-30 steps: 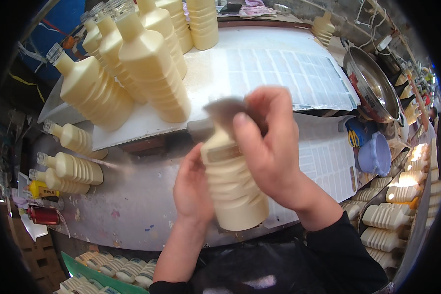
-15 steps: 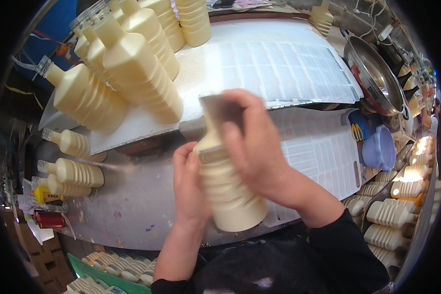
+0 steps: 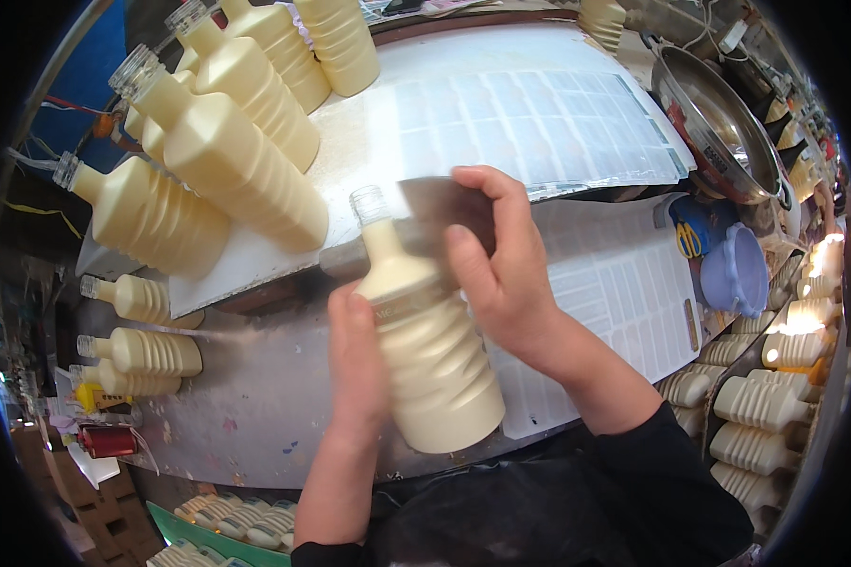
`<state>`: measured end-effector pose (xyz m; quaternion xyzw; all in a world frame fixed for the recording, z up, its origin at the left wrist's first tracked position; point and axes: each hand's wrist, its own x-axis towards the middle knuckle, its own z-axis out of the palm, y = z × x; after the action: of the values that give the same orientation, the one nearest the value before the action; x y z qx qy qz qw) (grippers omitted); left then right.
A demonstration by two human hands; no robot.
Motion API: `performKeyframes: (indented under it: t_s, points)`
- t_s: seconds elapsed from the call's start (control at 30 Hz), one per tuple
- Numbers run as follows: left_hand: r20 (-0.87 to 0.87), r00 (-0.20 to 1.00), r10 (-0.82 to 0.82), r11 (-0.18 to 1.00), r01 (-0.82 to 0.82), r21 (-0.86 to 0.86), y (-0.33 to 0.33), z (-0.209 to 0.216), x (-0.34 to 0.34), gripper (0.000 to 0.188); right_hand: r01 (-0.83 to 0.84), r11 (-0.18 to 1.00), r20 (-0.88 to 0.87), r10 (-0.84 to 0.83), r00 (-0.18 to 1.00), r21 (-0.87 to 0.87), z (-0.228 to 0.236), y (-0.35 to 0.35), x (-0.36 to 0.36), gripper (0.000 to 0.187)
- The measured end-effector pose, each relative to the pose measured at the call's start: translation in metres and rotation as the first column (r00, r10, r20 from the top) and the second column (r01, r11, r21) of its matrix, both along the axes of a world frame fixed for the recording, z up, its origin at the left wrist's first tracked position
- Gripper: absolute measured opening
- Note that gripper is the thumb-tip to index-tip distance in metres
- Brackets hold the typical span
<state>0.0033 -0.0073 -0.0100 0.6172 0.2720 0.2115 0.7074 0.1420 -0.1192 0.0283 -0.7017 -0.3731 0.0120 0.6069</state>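
Left hand (image 3: 355,364) grips cream ribbed bottle (image 3: 425,350) at its side, steadying it upright. Right hand (image 3: 496,260) presses dark sheet (image 3: 435,203) vs bottle's shoulder, just above the surface (image 3: 255,406).

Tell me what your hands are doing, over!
Left hand and right hand both grip the cream ribbed bottle. Cap off. More bottles crowd the table.

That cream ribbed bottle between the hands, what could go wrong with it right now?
The cream bottle is uncapped and tilted, so anything inside might spill from its open neck. The left hand only presses its side while the right hand holds a dark piece near the neck, so it could slip. Uncapped bottles lie close on the white board; a stray elbow might roll them.
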Motion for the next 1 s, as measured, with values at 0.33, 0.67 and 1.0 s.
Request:
performKeyframes:
  t_s: [0.33, 0.67, 1.0]
  points:
    - [-0.319, 0.948, 0.012, 0.705, 0.218, 0.675, -0.038, 0.025, -0.029, 0.093, -0.021, 0.994, 0.016, 0.022, 1.000, -0.104, -0.018, -0.009, 0.007, 0.046]
    - [-0.253, 0.967, 0.004, 0.720, 0.173, 0.672, -0.036, 0.021, -0.026, 0.097, -0.113, 0.993, -0.095, 0.115, 0.989, 0.021, -0.007, -0.006, 0.012, 0.045]
    - [-0.104, 0.994, -0.023, 0.940, 0.056, 0.337, -0.032, 0.007, -0.033, 0.092, -0.084, 0.995, -0.251, 0.093, 0.963, 0.047, -0.015, -0.005, 0.011, 0.046]
